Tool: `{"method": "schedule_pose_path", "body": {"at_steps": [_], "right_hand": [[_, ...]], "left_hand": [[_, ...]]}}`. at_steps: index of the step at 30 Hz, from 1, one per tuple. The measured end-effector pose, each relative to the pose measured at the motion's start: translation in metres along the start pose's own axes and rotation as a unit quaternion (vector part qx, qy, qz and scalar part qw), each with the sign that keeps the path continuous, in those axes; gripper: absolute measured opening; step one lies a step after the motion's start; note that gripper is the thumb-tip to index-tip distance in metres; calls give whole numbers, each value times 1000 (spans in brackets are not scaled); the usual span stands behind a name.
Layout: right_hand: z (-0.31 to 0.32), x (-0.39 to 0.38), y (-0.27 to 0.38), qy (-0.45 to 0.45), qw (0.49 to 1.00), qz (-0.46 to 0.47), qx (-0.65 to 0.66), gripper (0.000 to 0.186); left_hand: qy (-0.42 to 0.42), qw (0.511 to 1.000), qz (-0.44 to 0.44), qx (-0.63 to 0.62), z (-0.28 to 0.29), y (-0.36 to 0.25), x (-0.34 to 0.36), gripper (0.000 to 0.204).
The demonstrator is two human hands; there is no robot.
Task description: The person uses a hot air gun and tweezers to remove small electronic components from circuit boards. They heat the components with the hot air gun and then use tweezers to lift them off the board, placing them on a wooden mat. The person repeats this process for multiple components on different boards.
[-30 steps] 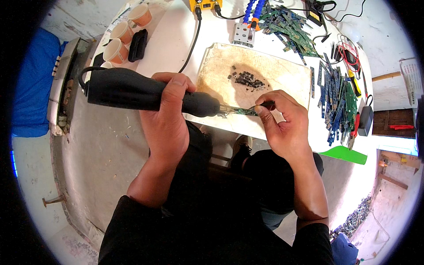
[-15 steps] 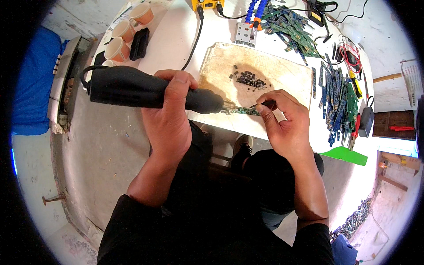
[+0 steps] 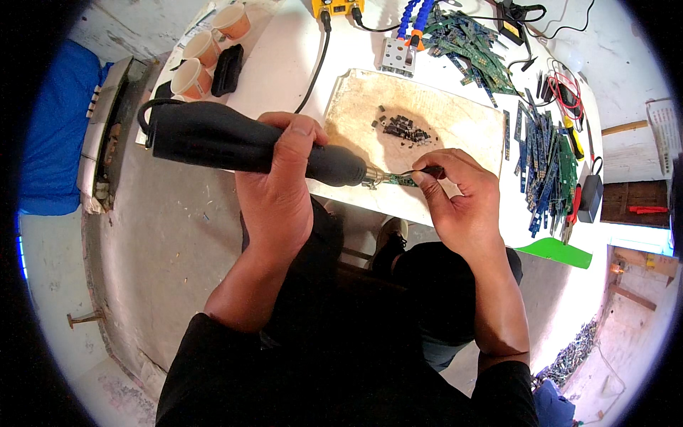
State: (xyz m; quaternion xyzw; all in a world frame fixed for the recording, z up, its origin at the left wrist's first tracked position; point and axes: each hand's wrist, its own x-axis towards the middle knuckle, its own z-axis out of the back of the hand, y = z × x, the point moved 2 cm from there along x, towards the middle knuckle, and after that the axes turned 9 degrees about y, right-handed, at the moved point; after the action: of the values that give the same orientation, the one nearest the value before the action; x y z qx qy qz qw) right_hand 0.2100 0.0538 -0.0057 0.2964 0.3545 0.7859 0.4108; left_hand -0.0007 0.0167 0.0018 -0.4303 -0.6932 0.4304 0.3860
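My left hand point(image 3: 277, 192) grips a black hot-air tool point(image 3: 213, 139), held sideways, its metal nozzle point(image 3: 373, 178) over a narrow green circuit board strip point(image 3: 402, 178) at the near part of the beige mat point(image 3: 356, 92). My right hand point(image 3: 462, 203) pinches dark tweezers point(image 3: 428, 171), whose tips are at the strip; exact contact is too small to tell. A pile of small black chips point(image 3: 402, 128) lies on the mat just beyond both hands.
Board strips lie in heaps point(image 3: 473, 53) point(image 3: 544, 164) behind and right. Also on the white table point(image 3: 277, 57): paper cups point(image 3: 199, 53), a black case point(image 3: 226, 70), yellow device point(image 3: 338, 7), blue-hosed metal block point(image 3: 398, 57), pliers point(image 3: 573, 206), cables and a green sheet point(image 3: 551, 250).
My left hand and the hot-air tool have shifted slightly rightward and up in the picture, the nozzle closer to the tweezers. My right hand has moved only slightly.
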Motion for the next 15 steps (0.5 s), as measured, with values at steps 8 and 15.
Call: {"method": "schedule_pose_path", "body": {"at_steps": [8,15], "right_hand": [[-1,-1,0,0,1000,-6,4,12],[-3,-1,2,12,1000,-16,19,12]], "left_hand": [[2,1000,-15,23,4,0,1,12],[1,1000,-20,22,4,-1,1,12]]}}
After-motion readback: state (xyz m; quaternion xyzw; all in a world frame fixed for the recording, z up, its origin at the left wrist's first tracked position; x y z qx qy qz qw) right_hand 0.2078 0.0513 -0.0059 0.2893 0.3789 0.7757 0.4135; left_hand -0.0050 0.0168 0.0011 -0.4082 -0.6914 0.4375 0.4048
